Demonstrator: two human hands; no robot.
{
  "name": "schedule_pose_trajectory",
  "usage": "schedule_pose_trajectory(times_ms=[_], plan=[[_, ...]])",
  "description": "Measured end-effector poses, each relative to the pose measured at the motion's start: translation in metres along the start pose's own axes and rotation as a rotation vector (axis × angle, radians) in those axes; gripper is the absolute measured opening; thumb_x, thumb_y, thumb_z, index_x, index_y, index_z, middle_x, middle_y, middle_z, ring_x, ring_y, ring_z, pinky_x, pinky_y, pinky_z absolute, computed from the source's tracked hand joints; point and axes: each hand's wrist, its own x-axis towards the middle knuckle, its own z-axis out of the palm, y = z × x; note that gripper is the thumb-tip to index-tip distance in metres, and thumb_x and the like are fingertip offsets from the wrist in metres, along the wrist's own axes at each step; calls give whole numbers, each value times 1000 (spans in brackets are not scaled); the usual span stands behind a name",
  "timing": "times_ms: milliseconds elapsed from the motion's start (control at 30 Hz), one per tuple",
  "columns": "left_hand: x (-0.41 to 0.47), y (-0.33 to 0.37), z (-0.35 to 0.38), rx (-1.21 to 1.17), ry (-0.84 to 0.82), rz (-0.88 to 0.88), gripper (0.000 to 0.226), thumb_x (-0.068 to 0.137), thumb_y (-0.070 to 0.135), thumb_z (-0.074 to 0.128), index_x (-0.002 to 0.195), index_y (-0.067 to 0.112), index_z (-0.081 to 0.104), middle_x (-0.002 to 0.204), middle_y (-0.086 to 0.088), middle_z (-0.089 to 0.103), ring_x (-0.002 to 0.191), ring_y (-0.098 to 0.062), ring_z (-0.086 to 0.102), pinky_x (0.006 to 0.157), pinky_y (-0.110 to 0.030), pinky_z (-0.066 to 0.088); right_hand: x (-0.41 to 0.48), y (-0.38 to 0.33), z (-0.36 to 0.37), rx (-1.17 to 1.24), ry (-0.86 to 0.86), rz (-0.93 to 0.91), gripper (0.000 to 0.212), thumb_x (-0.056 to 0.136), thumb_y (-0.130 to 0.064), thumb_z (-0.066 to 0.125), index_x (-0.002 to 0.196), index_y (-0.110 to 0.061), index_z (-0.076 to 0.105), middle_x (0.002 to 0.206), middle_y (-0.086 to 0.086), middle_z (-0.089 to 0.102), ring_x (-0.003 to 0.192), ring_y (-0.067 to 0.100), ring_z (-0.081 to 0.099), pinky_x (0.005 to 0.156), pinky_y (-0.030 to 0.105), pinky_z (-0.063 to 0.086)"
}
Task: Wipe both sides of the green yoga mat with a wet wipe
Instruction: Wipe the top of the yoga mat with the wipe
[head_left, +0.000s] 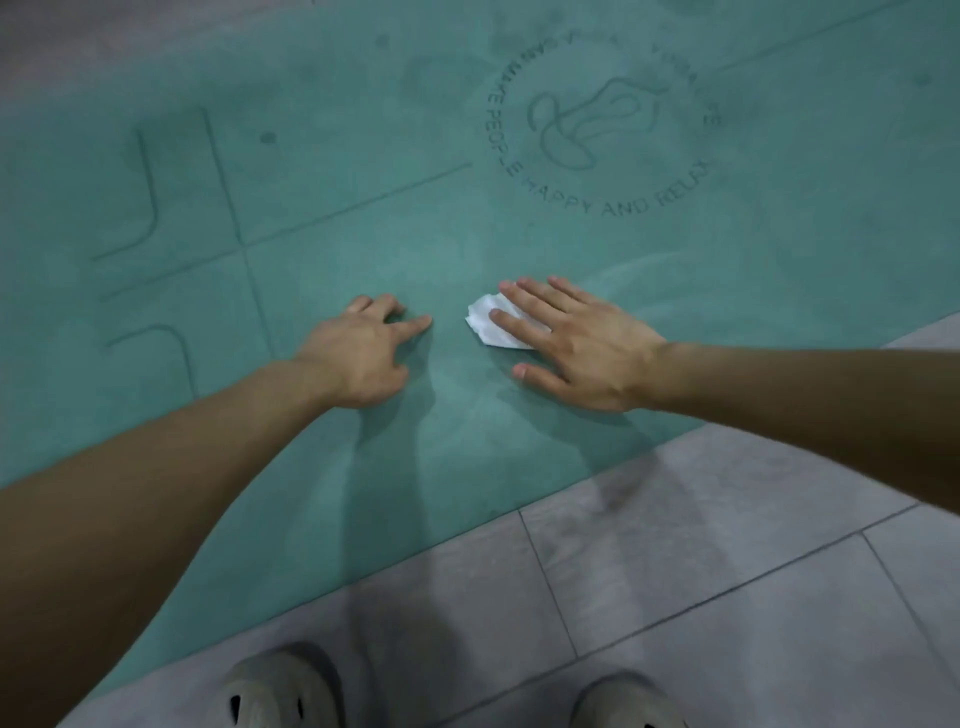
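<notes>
Right hand (576, 345) flat on wipe (491, 325); left hand (363, 353) propped.

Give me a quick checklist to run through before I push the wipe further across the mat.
1. Wipe under the working hand: ok. The right hand lies flat, fingers straight, on the wet wipe.
2. Mat braced: ok. The left hand rests on the yoga mat and holds nothing.
3. Mat lying flat: ok. No folds or curled edge in the part that shows.
4. Path ahead: ok. Nothing lies between the wipe and the round logo.
5. Wipe damp enough: cannot tell.
6. Underside done: cannot tell. The printed side faces up.
</notes>
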Motion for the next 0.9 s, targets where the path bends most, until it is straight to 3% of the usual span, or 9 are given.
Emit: schedule_pose_trajectory(times_ms=[67,167,333,567,633,700,767,800,900], plan=[[1,0,-2,-4,-23,-8,78,91,32,56,163,46,29,157,6,35,145,-21,30,115,-43,44,-1,4,-5,-31,-36,-69,75,107,-64,14,169,-22,9,176,10,2,163,25,2,133,44,5],[2,0,-3,5,-26,0,80,88,31,57,162,47,31,153,7,37,143,-20,33,113,-44,45,5,-10,4,45,-56,-6,78,106,-67,12,169,-22,3,176,7,-1,163,22,-4,132,43,6],[5,1,-8,-2,6,10,77,85,28,59,157,47,40,145,7,44,138,-20,40,110,-44,47,13,-56,37,253,68,195,75,108,-63,22,169,-19,14,177,7,1,163,21,-8,132,43,5],[8,8,-15,-2,31,-5,69,86,27,61,151,45,48,140,4,47,136,-23,44,105,-43,48,23,-39,34,330,129,400,80,106,-65,21,169,-17,13,176,10,4,163,23,-2,132,42,7],[5,7,-15,-1,25,-7,72,86,27,61,154,45,46,143,6,46,138,-22,42,107,-43,47,21,-67,38,326,124,287,84,106,-66,24,169,-14,9,176,9,4,163,21,-3,132,43,8],[1,5,-12,13,17,-8,77,86,28,61,158,46,40,148,8,43,140,-20,39,109,-42,47,9,-91,48,240,83,31,83,107,-65,28,169,-12,9,176,7,5,163,20,-1,132,41,7],[-2,4,-9,36,6,-7,81,86,29,61,160,48,34,152,9,39,143,-19,36,108,-43,47,8,-71,48,149,93,-96,80,108,-63,28,169,-13,10,176,7,9,163,20,3,133,40,5],[-2,4,-7,45,4,-8,83,86,28,61,161,48,31,154,9,37,144,-18,34,107,-43,47,14,-50,45,136,125,-19,79,108,-62,26,169,-14,10,176,7,11,163,20,6,133,39,4],[-3,5,-2,61,7,-17,88,85,27,60,164,46,25,157,7,33,147,-19,29,106,-42,48,22,22,33,200,124,538,84,105,-69,11,169,-14,6,176,10,4,163,24,1,132,40,-1]])
